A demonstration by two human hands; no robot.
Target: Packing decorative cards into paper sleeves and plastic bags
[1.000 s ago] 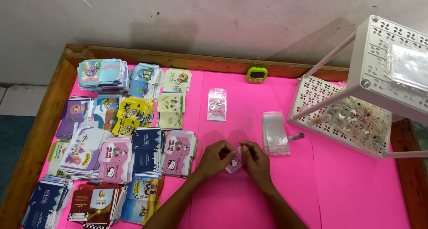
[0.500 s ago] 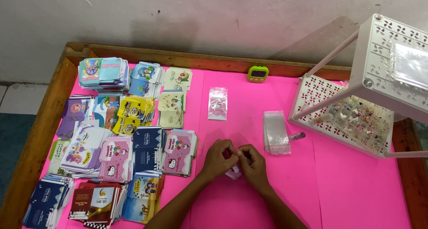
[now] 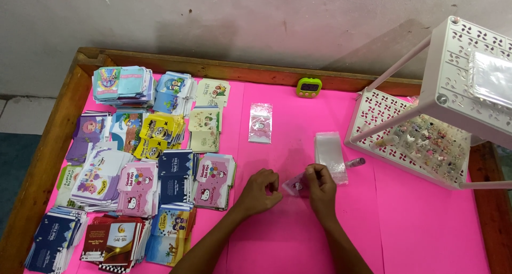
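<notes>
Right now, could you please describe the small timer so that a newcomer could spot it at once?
Start at the pink tabletop and follow its far wooden rim along the wall. The timer sits just inside that rim, left of the white rack. It is the only green, rounded gadget with a dark screen; everything nearby is flat.

Your left hand [image 3: 260, 186] has let go; only your right hand [image 3: 321, 184] now pinches the packet [image 3: 295, 185], hands slightly apart.

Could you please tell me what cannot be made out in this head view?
- Small clear plastic packet: contents too small, partly covered by the right hand.
- Left hand: curled fingers hide whatever it pinches.
- White perforated plastic rack: cut off by the right edge.
- Tiny trinkets on its lower shelf: too small.
</notes>
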